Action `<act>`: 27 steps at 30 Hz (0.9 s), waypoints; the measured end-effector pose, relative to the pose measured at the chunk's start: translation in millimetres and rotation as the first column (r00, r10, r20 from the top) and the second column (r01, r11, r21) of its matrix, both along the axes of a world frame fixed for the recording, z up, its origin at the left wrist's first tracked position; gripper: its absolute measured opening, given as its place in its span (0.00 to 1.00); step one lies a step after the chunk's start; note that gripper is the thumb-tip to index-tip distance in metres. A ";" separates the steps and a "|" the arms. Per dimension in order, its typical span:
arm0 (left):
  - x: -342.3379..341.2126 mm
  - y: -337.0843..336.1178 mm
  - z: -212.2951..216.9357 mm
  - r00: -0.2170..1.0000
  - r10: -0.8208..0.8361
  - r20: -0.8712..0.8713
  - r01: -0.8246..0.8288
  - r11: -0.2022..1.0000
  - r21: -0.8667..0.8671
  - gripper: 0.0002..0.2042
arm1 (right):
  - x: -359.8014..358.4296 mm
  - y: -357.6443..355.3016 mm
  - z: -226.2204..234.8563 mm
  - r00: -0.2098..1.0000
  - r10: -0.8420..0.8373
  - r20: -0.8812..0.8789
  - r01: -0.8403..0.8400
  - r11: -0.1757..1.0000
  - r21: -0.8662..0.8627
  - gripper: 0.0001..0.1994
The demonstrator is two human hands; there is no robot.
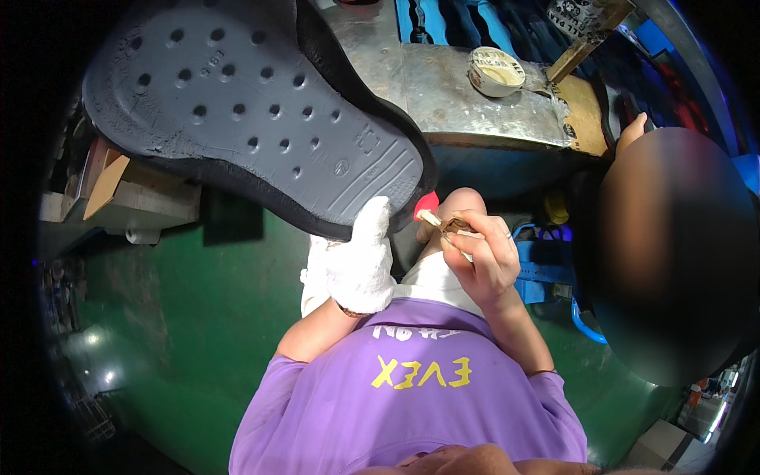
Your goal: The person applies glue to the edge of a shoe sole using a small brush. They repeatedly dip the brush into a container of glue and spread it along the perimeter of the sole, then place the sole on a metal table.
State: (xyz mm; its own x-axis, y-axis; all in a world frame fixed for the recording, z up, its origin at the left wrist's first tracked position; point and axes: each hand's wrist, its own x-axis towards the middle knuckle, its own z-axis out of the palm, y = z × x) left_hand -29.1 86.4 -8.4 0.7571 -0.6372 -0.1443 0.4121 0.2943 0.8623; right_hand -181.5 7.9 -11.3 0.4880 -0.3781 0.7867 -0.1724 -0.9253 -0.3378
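A large grey shoe sole [261, 103] with a black rim and several small round dimples fills the upper left, close to me. My left hand [362, 265], in a white glove, grips its near end with the thumb laid on the grey face. Bare, my right hand [484, 252] pinches a small brush-like tool [453, 226], brown with a pale tip. That tip meets a small red piece [426, 206] beside the sole's near end. Whether the red piece is fixed to the sole, I cannot tell.
Ahead lies a worn metal bench [451, 103] with a bowl [497, 71] of cream-coloured stuff on it. Another person's hand [633, 131] shows at the right, near brown cardboard [586, 119]. A blue stool [546, 269] stands right of my knees, cardboard boxes [146, 198] at left.
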 end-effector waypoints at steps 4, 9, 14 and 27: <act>-0.8 1.3 -5.7 0.999 0.038 0.034 -0.037 0.999 -0.031 0.17 | -1.5 -4.7 -0.2 0.992 -0.124 -0.014 0.124 0.992 -0.007 0.09; -0.9 0.7 -2.5 0.998 0.060 0.018 -0.059 0.998 -0.037 0.22 | -3.1 -11.7 1.0 0.979 -0.206 0.002 0.206 0.978 -0.012 0.11; -3.2 2.1 9.6 0.999 -0.027 0.041 0.030 0.995 -0.091 0.22 | -5.0 -9.2 5.6 0.989 -0.147 0.003 0.147 0.989 -0.028 0.12; -0.9 -1.4 3.6 0.995 0.005 0.098 -0.002 1.000 -0.028 0.20 | -4.0 0.1 1.5 0.997 0.060 -0.052 -0.060 0.998 -0.005 0.13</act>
State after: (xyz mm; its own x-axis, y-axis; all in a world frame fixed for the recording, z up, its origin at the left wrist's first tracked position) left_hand -30.0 85.0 -4.8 0.7688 -0.6375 -0.0513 0.3246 0.3199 0.8901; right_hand -185.5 8.0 -9.8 0.5496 -0.3418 0.7623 -0.1334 -0.9367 -0.3238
